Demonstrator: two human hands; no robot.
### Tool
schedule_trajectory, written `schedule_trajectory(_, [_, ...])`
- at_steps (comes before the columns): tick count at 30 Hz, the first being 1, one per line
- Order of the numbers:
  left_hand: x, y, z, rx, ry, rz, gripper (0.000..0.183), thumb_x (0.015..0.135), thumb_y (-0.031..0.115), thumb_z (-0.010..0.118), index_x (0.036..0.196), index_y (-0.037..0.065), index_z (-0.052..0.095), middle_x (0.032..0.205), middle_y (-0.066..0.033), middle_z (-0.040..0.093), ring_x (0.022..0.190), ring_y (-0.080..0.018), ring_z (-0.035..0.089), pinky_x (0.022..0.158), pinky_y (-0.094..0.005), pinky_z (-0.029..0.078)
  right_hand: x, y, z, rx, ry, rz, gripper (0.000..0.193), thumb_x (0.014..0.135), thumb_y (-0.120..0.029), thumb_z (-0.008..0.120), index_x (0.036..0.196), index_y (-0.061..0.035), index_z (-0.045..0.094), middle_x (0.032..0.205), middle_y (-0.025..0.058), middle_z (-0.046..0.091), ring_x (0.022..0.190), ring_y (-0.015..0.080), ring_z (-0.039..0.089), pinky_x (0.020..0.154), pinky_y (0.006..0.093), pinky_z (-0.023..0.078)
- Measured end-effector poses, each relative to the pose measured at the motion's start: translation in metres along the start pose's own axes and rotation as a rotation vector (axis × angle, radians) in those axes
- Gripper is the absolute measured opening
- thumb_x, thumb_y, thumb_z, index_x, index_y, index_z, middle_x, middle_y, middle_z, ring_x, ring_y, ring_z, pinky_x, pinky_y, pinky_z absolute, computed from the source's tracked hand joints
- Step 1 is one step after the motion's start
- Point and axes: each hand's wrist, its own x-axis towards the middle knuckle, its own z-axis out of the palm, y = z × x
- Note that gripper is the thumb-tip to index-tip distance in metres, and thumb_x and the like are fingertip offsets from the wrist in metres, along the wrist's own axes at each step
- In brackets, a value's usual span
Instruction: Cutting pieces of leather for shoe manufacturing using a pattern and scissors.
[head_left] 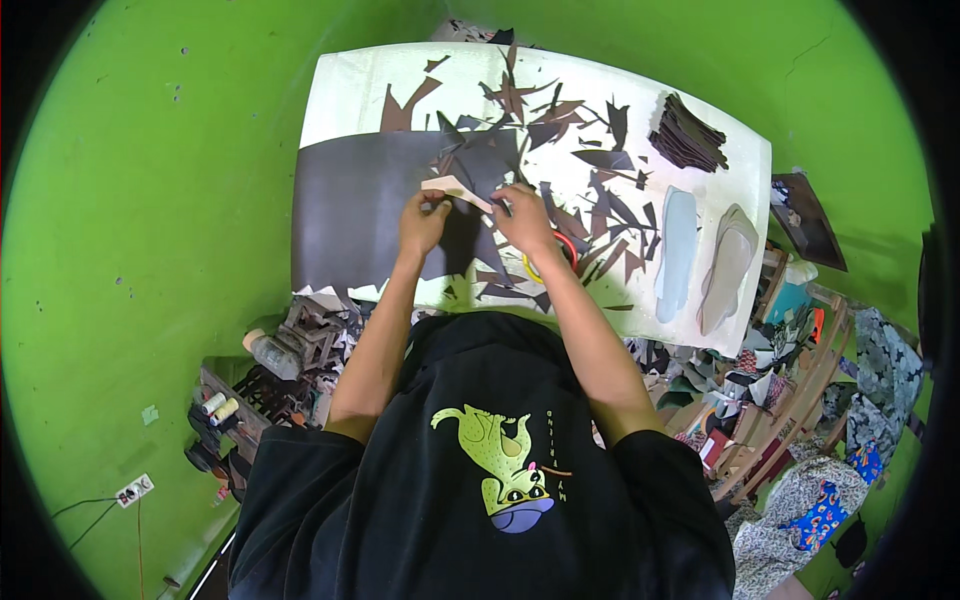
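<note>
Both my hands hold a pale tan, curved strip (458, 188) just above a large dark brown sheet (360, 215). The left end of the strip is pinched by my left hand (424, 222), its fingers closed. At the other end, my right hand (523, 216) grips it between thumb and fingers. Red and yellow loops, looking like scissor handles (569, 249), lie partly hidden beneath my right wrist. Pointed brown offcuts (603, 160) are scattered beyond and to the right of my hands.
A white worktable (345, 85) carries everything. On its right are a stack of dark cut pieces (688, 135), light blue sole-shaped pieces (677, 255) and greyish ones (728, 268). Fabric scraps (770, 370) and a wooden rack (790, 430) crowd the lower right. Green walls (150, 200) surround the table.
</note>
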Motion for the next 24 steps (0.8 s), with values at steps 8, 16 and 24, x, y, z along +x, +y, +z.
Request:
schedule_trajectory(8, [-0.003, -0.029, 0.000, 0.049, -0.251, 0.017, 0.034, 0.082, 0.014, 0.072, 0.113, 0.002, 0.068, 0.116, -0.0166, 0.064, 0.090, -0.0234, 0.068, 0.084, -0.0343, 0.054, -0.018, 0.024, 0.057, -0.286, 0.102, -0.212, 0.030, 0.077, -0.001, 0.072, 0.107, -0.0018, 0.070, 0.110, 0.0158, 0.065, 0.102, 0.0357, 0.060, 0.094, 0.0394, 0.049])
schedule_trajectory(16, [-0.016, -0.020, 0.002, 0.192, -0.386, 0.082, 0.040, 0.084, 0.015, 0.072, 0.122, 0.003, 0.065, 0.124, -0.0156, 0.059, 0.097, -0.0254, 0.066, 0.089, -0.0345, 0.053, -0.039, 0.031, 0.056, -0.397, 0.225, -0.038, 0.010, 0.072, 0.006, 0.067, 0.080, -0.0009, 0.065, 0.084, 0.0158, 0.067, 0.084, 0.0357, 0.061, 0.081, 0.0429, 0.049])
schedule_trajectory(24, [-0.020, -0.021, 0.010, 0.199, -0.420, 0.118, 0.043, 0.085, 0.013, 0.071, 0.126, 0.004, 0.064, 0.128, -0.0144, 0.054, 0.108, -0.0273, 0.064, 0.096, -0.0355, 0.051, -0.050, 0.058, 0.026, -0.452, 0.280, -0.056, 0.005, 0.075, -0.003, 0.071, 0.080, -0.0028, 0.071, 0.080, 0.0164, 0.068, 0.082, 0.0327, 0.064, 0.087, 0.0392, 0.047])
